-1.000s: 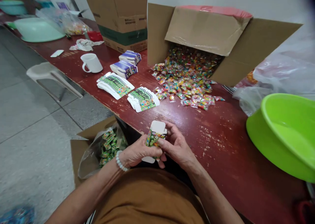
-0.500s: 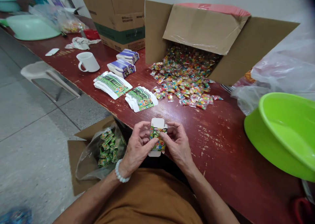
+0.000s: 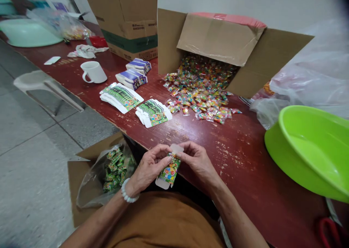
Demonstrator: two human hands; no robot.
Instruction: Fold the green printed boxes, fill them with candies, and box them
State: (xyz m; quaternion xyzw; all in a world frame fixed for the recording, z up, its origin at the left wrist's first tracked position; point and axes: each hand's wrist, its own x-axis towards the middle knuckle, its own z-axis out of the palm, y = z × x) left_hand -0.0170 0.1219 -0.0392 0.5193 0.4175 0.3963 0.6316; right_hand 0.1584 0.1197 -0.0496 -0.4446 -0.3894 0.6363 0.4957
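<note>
A small green printed candy box (image 3: 170,171) is held between both hands above the table's front edge, tilted, with a white flap at each end. My left hand (image 3: 151,168) grips its left side, thumb on the printed front. My right hand (image 3: 195,159) pinches the upper end by the white top flap. Beyond the hands lie two fanned stacks of flat green cartons, a nearer stack (image 3: 154,112) and a farther stack (image 3: 121,97). Wrapped candies (image 3: 203,102) spill from a cardboard box (image 3: 218,40) lying on its side.
Below the table edge at left, an open carton (image 3: 75,182) with a plastic liner holds green packets (image 3: 116,170). A lime-green basin (image 3: 308,150) stands at right. Purple-and-white cartons (image 3: 131,79), a white mug (image 3: 93,72) and a tall cardboard box (image 3: 131,26) are farther back. A stool (image 3: 40,82) stands left.
The candy box has gone from upright to tilted, its lower end swung left. My right hand has moved up to the top flap. The view has shifted slightly.
</note>
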